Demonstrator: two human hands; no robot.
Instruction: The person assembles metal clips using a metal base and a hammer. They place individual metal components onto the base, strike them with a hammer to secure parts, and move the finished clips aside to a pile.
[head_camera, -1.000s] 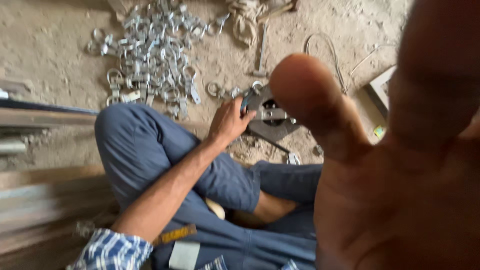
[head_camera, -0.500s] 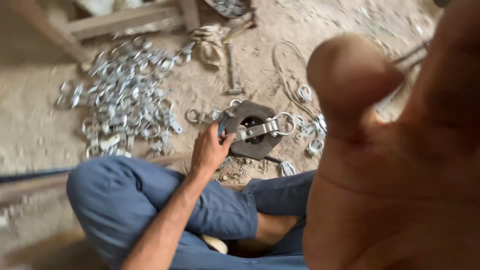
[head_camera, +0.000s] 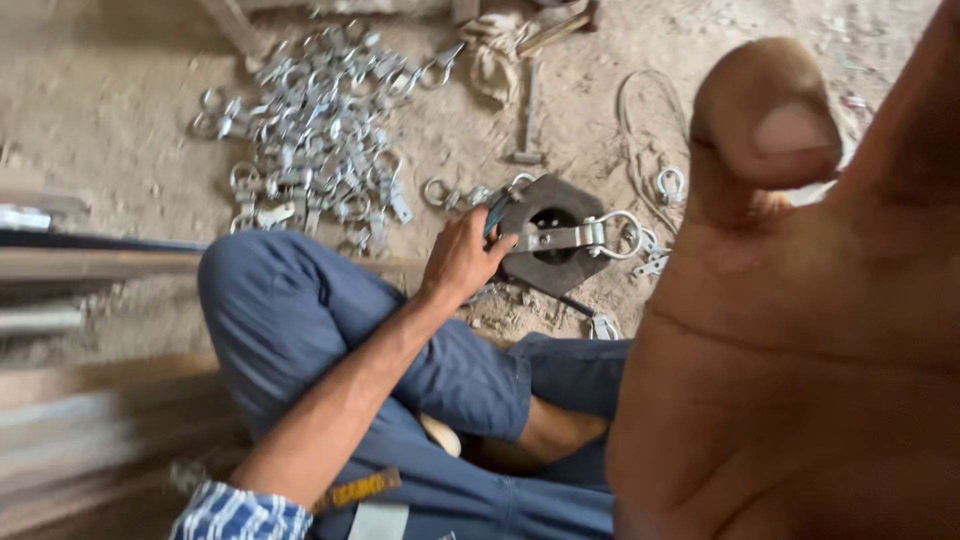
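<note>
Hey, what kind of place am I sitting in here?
Probably a small metalwork shop, worked from the floor. A heap of metal clamps lies on the dirt floor, a hammer lies nearby, and your left hand holds a clamp on a dark metal block.

Probably a metal workshop, dirt floor (head_camera: 120, 120), heaped steel clasps (head_camera: 310, 130), hammer (head_camera: 527, 115)

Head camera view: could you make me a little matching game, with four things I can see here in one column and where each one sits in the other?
Things:
1. pile of metal rings
2. hammer
3. dark metal block
4. right hand

Places:
A. close to the lens, filling the right side
B. just right of the left hand, a clamp with a ring lying across it
C. on the sandy ground, upper left
D. on the ground above the block, handle pointing away

Pairs: 1-C, 2-D, 3-B, 4-A
</note>
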